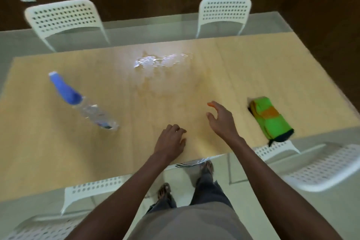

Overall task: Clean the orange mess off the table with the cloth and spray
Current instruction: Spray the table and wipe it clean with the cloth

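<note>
Table: light wood top, glass border, white perforated chairs on the far and near sides. Wet patch at far centre, glistening; faint orange smears extend toward the near edge. Spray bottle, blue head, clear body, stands at left. Folded green cloth, orange-stained, lies at right near the edge. Left hand rests on the table, fingers curled, empty. Right hand hovers open, fingers spread, orange on one fingertip, well short of the cloth

spray bottle, wet table, cloth
</note>
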